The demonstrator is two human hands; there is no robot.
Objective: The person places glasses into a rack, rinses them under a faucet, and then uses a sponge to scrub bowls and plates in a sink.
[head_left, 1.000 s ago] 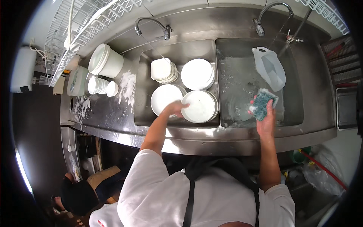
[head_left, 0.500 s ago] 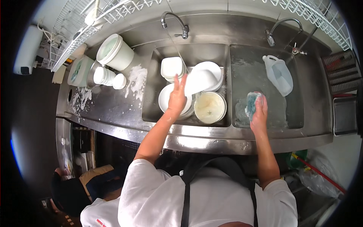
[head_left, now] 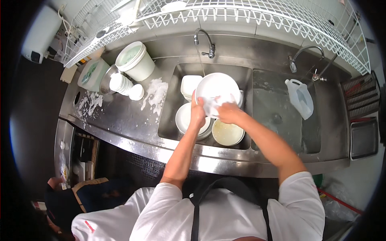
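Note:
A round white plate [head_left: 217,85] is tilted up over the left basin, its rim gripped at the lower left by my left hand [head_left: 197,112]. Pressed to the lower part of that plate is my right hand [head_left: 231,112], fingers closed round a sponge [head_left: 210,107] that shows only as a pale blur. Square white dishes [head_left: 191,84] are stacked behind my left hand. Below the held plate stand a stack of round white plates [head_left: 184,118] and a cream-coloured round container [head_left: 227,132]. A thin stream runs from the left faucet [head_left: 204,42].
Water fills the right basin [head_left: 273,116], where a translucent plastic jug [head_left: 300,98] lies. A white bucket [head_left: 138,64], stacked white cups [head_left: 120,83] and foam [head_left: 156,94] occupy the left counter. A wire rack [head_left: 225,14] overhangs the back. Another person [head_left: 66,201] is at lower left.
My right hand has moved left with the sponge from the right basin onto the plate. The plate in my left hand has turned its round face up. The view has shifted.

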